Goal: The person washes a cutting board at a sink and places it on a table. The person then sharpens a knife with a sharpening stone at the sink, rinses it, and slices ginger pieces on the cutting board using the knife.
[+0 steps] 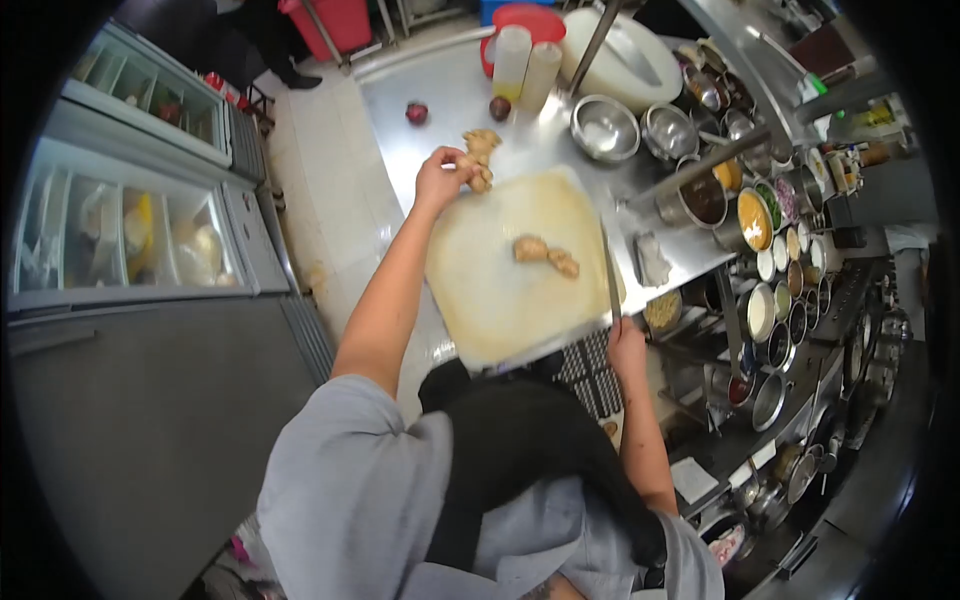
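Observation:
My left hand (442,182) is closed on a piece of ginger root (481,180) just past the upper left corner of the cutting board (500,310). Right beside it, more ginger (482,143) rests on the steel table. Two other pieces of ginger, one thick (530,249) and one knobbly (563,264), lie near the middle of the board. At the board's right edge, my right hand (627,345) grips the handle of a knife (612,280), its blade pointing away from me along that edge.
Red onions (416,113) and squeeze bottles (512,62) stand toward the back of the steel table (395,85). Metal bowls (605,128) and pots of sauces and chopped food (755,220) crowd the right. A post (597,45) rises near the bottles. Glass-lidded fridges (130,235) line the left.

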### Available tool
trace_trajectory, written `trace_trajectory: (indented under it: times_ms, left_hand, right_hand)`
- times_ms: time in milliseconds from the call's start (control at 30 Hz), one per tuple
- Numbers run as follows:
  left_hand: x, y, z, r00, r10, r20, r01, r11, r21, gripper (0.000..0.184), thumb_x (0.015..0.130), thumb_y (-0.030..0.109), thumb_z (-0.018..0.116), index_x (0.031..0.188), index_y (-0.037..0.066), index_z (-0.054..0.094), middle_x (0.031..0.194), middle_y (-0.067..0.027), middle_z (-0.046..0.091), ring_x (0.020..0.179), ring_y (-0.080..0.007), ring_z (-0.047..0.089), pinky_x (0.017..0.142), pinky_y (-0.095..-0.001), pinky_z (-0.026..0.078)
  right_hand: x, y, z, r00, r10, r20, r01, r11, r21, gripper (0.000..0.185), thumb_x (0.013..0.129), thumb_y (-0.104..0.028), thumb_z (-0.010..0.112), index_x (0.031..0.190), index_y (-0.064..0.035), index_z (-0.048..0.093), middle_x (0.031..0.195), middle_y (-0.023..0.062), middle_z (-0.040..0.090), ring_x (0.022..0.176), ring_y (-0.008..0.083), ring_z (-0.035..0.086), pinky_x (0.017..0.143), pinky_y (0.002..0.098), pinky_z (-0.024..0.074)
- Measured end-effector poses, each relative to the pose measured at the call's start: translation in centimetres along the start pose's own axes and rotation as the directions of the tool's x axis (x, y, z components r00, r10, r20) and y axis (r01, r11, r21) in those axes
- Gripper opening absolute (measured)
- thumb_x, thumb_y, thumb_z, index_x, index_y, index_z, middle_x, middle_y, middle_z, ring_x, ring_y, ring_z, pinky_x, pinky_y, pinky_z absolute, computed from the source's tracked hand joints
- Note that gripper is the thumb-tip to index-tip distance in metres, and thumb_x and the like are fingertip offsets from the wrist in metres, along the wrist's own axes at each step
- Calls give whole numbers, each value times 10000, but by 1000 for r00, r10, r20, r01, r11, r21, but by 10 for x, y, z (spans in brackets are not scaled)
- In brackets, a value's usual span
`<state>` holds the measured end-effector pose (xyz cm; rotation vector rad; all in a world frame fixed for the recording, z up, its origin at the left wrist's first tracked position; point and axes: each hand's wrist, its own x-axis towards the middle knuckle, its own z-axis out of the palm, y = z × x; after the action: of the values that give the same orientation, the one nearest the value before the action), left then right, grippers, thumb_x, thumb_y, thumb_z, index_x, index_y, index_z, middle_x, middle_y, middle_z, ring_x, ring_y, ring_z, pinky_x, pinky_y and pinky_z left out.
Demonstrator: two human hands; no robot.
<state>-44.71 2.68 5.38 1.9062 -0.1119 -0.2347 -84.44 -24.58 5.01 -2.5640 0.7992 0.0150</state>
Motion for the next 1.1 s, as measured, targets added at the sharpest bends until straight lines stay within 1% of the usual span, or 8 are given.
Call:
trace_trajectory:
  times_ms: [133,233,267,333,367,567,700,1100]
  left_hand:
    - [-112,-64,20,977,-88,195,103,992,-70,490,803,292,937,1147,30,708,1034,-64,730,926,-155,684,848,-319,560]
    - [-163,-49,25,993,-48,105,13,951,310,603,804,348,922,1252,8,705,1109,-152,727,961,-250,713,879,-364,583]
    - [-173,-46,25,993,-62,98,28,949,315,603,804,348,922,1252,8,705,1109,-152,727,961,-250,713,879,-364,583]
    - [-179,-45,26,996,62,-66,-38,946,323,658,801,360,914,1302,-4,693,1152,-186,712,990,-290,704,907,-390,581]
    - [-175,-56,29,997,-68,-34,74,981,182,673,795,346,915,1315,-12,681,1179,-200,700,1048,-300,696,929,-401,576]
    - [-173,-68,39,998,-65,-23,69,971,228,626,781,329,933,1234,-28,688,1138,-179,737,983,-271,724,884,-385,589]
    - [-170,-66,36,991,-134,-25,136,959,250,576,739,330,965,1111,-26,707,992,-133,767,898,-249,735,843,-366,593]
    - [-170,-72,40,977,-207,-46,212,950,229,537,715,340,975,1060,9,731,959,-96,763,879,-229,732,826,-347,590]
  right_hand:
    - [-4,-38,-34,979,-181,88,171,979,113,233,1066,-187,540,961,20,562,823,326,654,817,551,631,713,608,491]
    - [-15,-72,-49,922,-321,216,303,946,113,224,1074,-200,530,1017,16,552,814,318,670,816,538,650,723,618,502]
    - [-21,-83,-54,903,-337,268,322,941,100,228,1078,-207,526,1029,15,547,813,313,677,815,534,658,728,619,507]
    - [-26,-99,-59,871,-344,350,349,936,50,241,1092,-218,493,1032,9,546,819,300,698,810,527,675,733,620,516]
    - [-25,-105,-59,858,-332,391,362,932,-3,257,1101,-227,470,1027,6,548,818,298,702,813,524,682,740,621,523]
    - [0,-134,-70,761,-297,577,496,840,-222,199,974,-51,478,1101,37,604,1012,300,741,966,467,737,853,547,582]
    - [23,-142,-74,722,-297,625,556,787,-268,245,983,-60,466,1114,60,633,1050,312,738,988,451,743,868,525,589]
    - [53,-205,-69,670,-189,718,616,681,-397,286,968,-62,529,1127,18,753,1165,233,760,1053,379,757,881,467,604]
